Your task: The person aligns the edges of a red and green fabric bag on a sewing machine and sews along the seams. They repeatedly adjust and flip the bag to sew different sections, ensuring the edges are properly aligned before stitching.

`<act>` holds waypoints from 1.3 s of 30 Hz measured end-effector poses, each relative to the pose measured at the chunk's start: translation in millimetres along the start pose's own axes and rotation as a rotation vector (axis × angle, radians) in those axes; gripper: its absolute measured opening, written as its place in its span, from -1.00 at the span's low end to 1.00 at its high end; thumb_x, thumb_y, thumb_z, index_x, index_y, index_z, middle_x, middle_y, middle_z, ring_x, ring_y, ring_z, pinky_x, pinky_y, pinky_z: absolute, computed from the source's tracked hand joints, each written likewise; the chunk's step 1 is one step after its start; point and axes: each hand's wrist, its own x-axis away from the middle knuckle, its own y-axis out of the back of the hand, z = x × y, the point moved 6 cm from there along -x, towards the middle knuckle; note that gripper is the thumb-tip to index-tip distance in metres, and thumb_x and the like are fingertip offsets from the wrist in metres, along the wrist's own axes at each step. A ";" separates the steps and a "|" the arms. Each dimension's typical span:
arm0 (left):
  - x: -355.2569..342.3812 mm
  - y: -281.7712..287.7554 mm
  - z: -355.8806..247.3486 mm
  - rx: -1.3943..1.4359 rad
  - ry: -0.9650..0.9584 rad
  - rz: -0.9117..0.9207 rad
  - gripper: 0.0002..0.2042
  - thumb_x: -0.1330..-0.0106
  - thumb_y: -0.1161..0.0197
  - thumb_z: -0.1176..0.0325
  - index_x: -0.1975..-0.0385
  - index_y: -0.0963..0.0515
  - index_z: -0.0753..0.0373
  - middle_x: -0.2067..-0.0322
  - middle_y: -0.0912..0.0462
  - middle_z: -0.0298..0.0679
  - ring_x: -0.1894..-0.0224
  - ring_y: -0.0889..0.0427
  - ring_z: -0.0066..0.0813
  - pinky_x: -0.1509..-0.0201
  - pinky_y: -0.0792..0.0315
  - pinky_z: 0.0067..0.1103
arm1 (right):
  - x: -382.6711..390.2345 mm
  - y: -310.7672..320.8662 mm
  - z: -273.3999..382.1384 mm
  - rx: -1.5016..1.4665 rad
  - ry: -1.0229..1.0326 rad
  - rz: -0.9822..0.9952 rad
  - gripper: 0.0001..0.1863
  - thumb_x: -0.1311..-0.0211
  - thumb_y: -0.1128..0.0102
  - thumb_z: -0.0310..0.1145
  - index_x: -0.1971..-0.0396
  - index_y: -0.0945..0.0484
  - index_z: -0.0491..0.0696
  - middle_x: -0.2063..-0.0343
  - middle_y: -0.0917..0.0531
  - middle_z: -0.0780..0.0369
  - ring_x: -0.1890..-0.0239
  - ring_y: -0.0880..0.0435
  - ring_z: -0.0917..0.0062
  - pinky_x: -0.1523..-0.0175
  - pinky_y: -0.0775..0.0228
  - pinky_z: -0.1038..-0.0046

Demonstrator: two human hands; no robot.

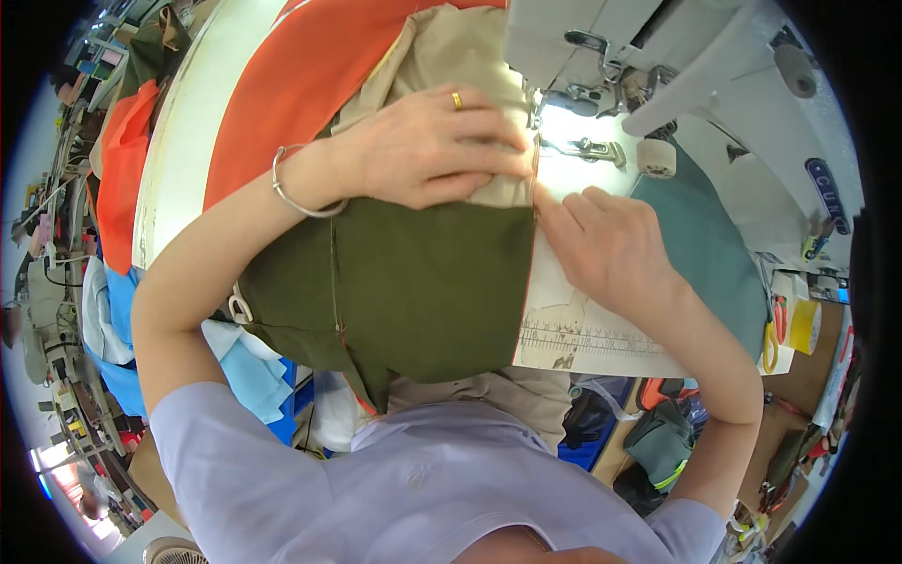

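My left hand (442,150) lies on beige fabric (437,42) joined to olive-green fabric (432,291), its fingers loosely bent and apart beside the lit sewing machine foot (554,103). My right hand (606,244) is closed at the piece's right edge, just below the needle area, index finger and hidden thumb on the thin orange-red edge. Under the pieces the white machine bed (629,348) shows a printed ruler. The white machine head (705,66) fills the upper right.
Orange fabric (272,103) lies behind my left arm, with more orange (127,179) and blue cloths (122,376) further left. A teal surface (714,235) spreads right of the needle. Yellow scissors (770,343) and a tape roll (803,324) sit at the right edge.
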 end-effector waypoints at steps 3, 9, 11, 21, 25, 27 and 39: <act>-2.5 -1.2 13.6 -0.011 -0.028 -0.006 -0.64 -0.24 -0.19 0.41 -0.06 -0.59 0.15 -0.04 -0.59 -0.22 -0.05 -0.50 -0.12 -0.18 -0.43 -0.30 | -5.9 -4.9 -7.9 0.035 -0.032 0.007 -0.73 -0.08 -0.22 -0.44 0.17 -0.59 -0.13 0.62 -0.45 0.36 0.53 -0.55 0.62 0.54 -0.37 0.52; -9.5 8.3 31.9 -0.079 -0.047 0.028 -0.68 -0.28 -0.18 0.43 -0.05 -0.58 0.14 -0.03 -0.63 -0.33 0.06 -0.58 -0.34 0.00 -0.40 -0.45 | -12.3 -10.6 -18.8 0.072 -0.062 -0.016 -0.74 -0.10 -0.21 -0.44 0.16 -0.60 -0.09 0.61 -0.49 0.37 0.52 -0.60 0.61 0.51 -0.42 0.50; -10.8 8.5 32.4 -0.082 -0.032 0.029 -0.68 -0.28 -0.18 0.43 -0.04 -0.58 0.13 -0.03 -0.64 -0.35 0.08 -0.59 -0.34 0.01 -0.40 -0.43 | -12.2 -9.5 -18.5 0.073 -0.073 -0.049 -0.74 -0.11 -0.21 -0.43 0.16 -0.60 -0.09 0.59 -0.50 0.37 0.49 -0.60 0.60 0.49 -0.44 0.51; -15.8 9.3 -37.8 -0.295 0.251 -0.038 -0.65 -0.12 -0.28 0.59 0.05 -0.62 0.23 0.13 -0.66 -0.29 0.19 -0.62 -0.25 0.21 -0.50 -0.43 | 12.3 -1.0 6.0 -0.036 0.004 -0.181 -0.65 -0.01 -0.23 -0.40 0.12 -0.64 -0.08 0.56 -0.46 0.35 0.44 -0.52 0.62 0.43 -0.38 0.56; -6.7 3.9 -33.7 -0.264 0.325 -0.140 -0.64 -0.05 -0.32 0.62 0.09 -0.65 0.24 0.24 -0.65 -0.31 0.30 -0.60 -0.30 0.28 -0.49 -0.44 | 15.3 -1.8 16.4 -0.138 0.033 -0.259 -0.66 0.04 -0.25 -0.39 0.17 -0.64 -0.10 0.59 -0.44 0.36 0.49 -0.51 0.62 0.45 -0.36 0.55; -11.3 4.1 -32.4 -0.294 0.302 -0.107 -0.64 -0.05 -0.33 0.61 0.09 -0.66 0.21 0.26 -0.65 -0.33 0.34 -0.60 -0.33 0.30 -0.49 -0.47 | 15.7 -2.4 18.8 -0.160 0.018 -0.263 -0.65 0.06 -0.26 -0.39 0.18 -0.64 -0.11 0.63 -0.44 0.37 0.54 -0.51 0.61 0.48 -0.34 0.54; -17.7 9.0 -15.3 -0.174 0.171 -0.232 -0.76 -0.03 -0.45 0.48 0.26 -0.72 0.08 0.40 -0.67 -0.43 0.42 -0.61 -0.46 0.34 -0.49 -0.55 | 13.7 -8.2 28.4 -0.180 -0.047 -0.201 -0.64 -0.05 -0.25 -0.45 0.11 -0.65 -0.20 0.73 -0.51 0.33 0.67 -0.54 0.56 0.62 -0.31 0.49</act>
